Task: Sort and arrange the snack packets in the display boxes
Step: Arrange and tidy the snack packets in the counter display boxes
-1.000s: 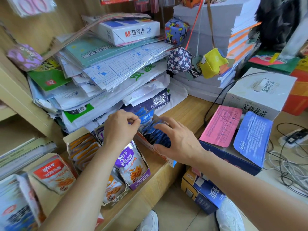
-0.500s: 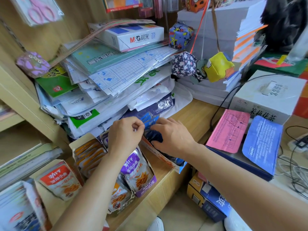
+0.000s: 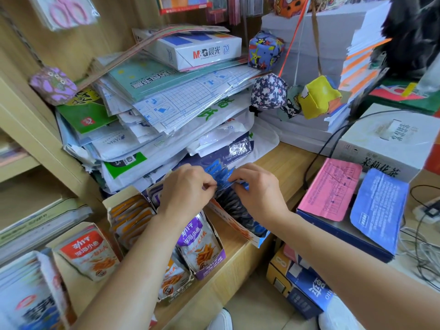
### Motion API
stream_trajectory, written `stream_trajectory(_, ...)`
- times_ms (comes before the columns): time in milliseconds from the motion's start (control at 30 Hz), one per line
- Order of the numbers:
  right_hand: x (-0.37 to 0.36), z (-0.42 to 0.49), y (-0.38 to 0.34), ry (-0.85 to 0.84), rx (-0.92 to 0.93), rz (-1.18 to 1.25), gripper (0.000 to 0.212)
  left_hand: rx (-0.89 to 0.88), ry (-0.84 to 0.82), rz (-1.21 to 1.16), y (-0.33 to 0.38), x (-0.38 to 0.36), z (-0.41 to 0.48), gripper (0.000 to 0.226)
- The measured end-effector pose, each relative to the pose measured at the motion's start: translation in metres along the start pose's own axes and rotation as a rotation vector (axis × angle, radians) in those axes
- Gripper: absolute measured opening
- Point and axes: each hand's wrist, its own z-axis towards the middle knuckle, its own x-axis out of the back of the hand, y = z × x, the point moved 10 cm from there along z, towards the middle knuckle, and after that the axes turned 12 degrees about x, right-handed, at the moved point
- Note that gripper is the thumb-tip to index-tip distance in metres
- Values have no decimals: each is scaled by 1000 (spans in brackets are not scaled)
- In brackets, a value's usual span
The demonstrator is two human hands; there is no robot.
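On the light wooden surface [image 3: 281,163], at its front edge, stands an orange-and-white cardboard display box [image 3: 228,217]. The left hand [image 3: 188,186] and right hand [image 3: 259,189] both pinch shiny blue snack packets [image 3: 220,173] over its back end, apparently squaring the row. Next they likely need pressing down upright.

A white M&G paper ream [image 3: 197,47] lies on top of a tilted stack of plastic-wrapped stationery sheets [image 3: 166,110] on the wooden counter [image 3: 281,158]. A star-print fabric pouch [image 3: 267,91] and a yellow fabric pouch [image 3: 317,96] hang just beside the stack. To the right, a pink pad [image 3: 329,186] and a blue pad [image 3: 378,210] lie side by side on a dark blue box [image 3: 345,236], near a white carton [image 3: 390,139].
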Motion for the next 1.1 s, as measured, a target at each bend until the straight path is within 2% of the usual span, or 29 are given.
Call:
stream_trajectory(100, -2, -1, -2, -29, -4, -18, 25, -33, -59, 6, 2, -5, -1, 11)
stream_trajectory(200, -9, -3, -2, -133, -13, -17, 52, 68, -53, -98, -11, 2, -1, 10)
stream_trajectory(267, -14, -3, -4, -203, 23, -67, 57, 137, -25, -146, -20, 6, 0, 14)
stream_trajectory(367, -21, -5, -4, -257, 54, -78, 45, 151, -7, -116, -21, 3, 2, 25)
stream_trajectory(533, -13, -4, -3, -218, 56, -14, 27, 131, -5, -63, -21, -1, 8, 9)
stream_trajectory(667, -8, -2, -2, -143, 52, 31, 12, 136, -13, -57, -20, -3, 10, 10)
stream_trajectory(800, -3, -1, 4, -75, 17, 69, 18, 154, -30, -166, -19, -1, 7, 6)
stream_trajectory(900, -2, -3, 4, -83, 21, 90, 26, 151, -61, -269, -18, 2, 5, 13)
stream_trajectory(1100, 1, -5, 1, -99, 80, 57, 19, 90, -169, -143, -11, -6, 1, 12)
